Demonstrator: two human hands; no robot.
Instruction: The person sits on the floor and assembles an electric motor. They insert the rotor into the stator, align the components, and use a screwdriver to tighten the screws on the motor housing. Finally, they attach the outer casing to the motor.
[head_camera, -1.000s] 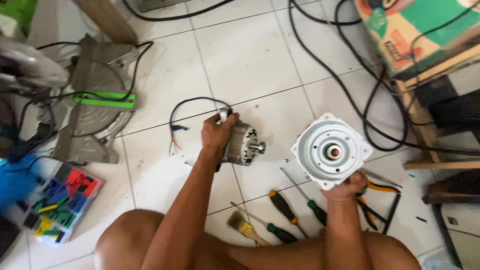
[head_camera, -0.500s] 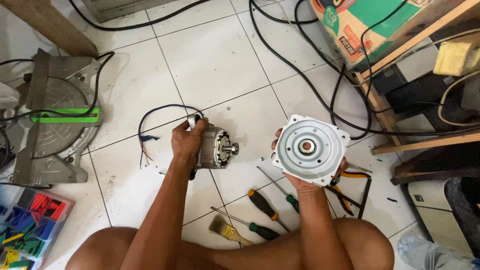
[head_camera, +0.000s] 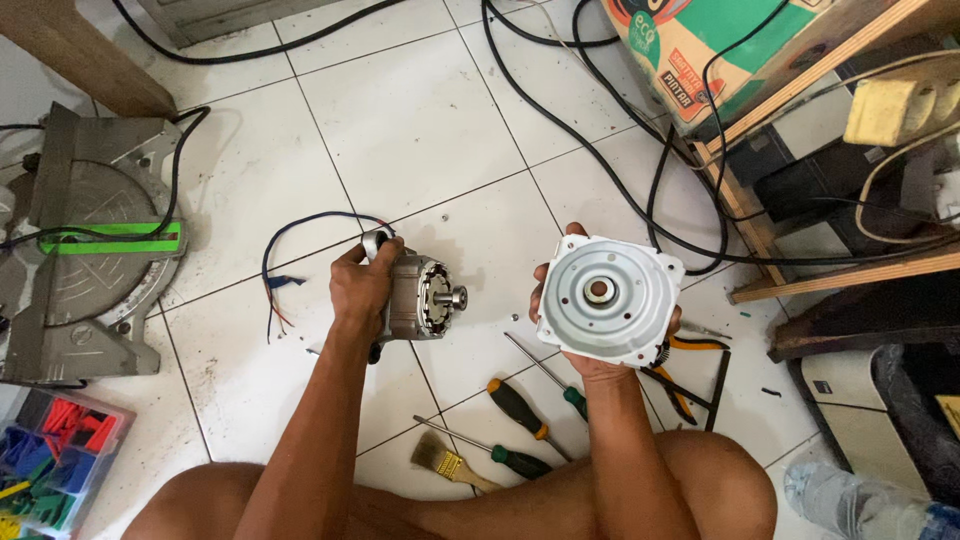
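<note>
My left hand grips a small grey electric motor lying on the white tiled floor, its shaft pointing right. Thin dark wires trail from the motor to the left. My right hand holds up a round white metal motor cover plate with a central bearing hole, its face turned toward me, a short gap to the right of the motor shaft.
Screwdrivers, a small paintbrush and orange-handled pliers lie on the floor by my knees. A grey mitre saw base sits left, a compartment box bottom left, black cables and a wooden frame right.
My right hand lifted the cover plate off the floor and turned it to face me. The motor in my left hand stayed put; the view shifted.
</note>
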